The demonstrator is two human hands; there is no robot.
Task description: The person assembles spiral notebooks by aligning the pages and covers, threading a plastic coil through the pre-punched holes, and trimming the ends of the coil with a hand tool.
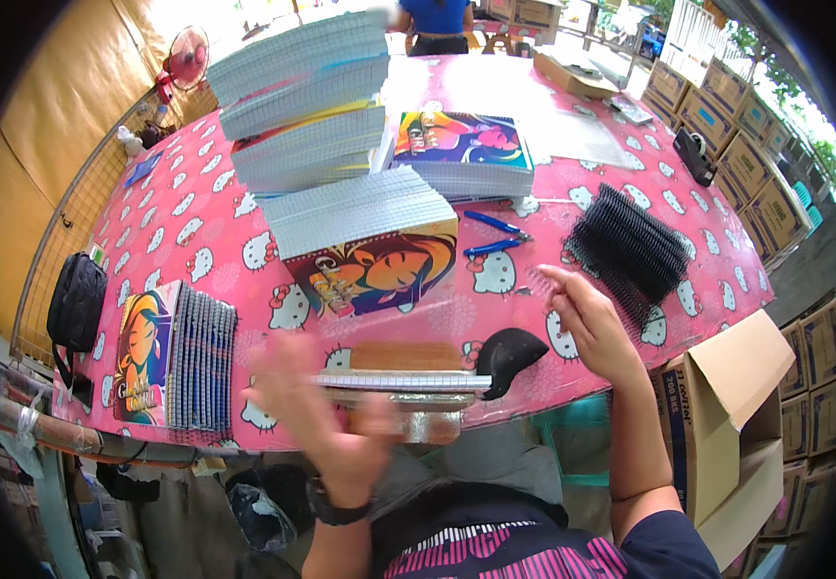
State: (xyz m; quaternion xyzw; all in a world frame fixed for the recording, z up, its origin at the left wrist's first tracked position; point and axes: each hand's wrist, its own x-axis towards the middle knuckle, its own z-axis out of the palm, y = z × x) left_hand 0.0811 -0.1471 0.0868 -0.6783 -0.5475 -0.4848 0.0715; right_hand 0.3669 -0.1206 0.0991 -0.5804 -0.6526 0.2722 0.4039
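My left hand (317, 415) is blurred with motion, fingers spread, hovering at the near table edge just left of a thin stack of lined pages (404, 382) lying on a wooden-topped metal binding tool (406, 359). It holds nothing. My right hand (587, 323) is raised over the table, fingers loosely apart and empty, beside a pile of black spiral binding coils (630, 246). A black cap (510, 352) lies between my hands, next to the tool.
Tall stacks of notebook pages (312, 106) and colourful covers (379, 270) fill the pink patterned table (206, 232). Blue pliers (495, 236), finished notebooks (172, 357), a black bag (75, 304), an open cardboard box (727, 396), stacked boxes at right, another person (437, 24) far side.
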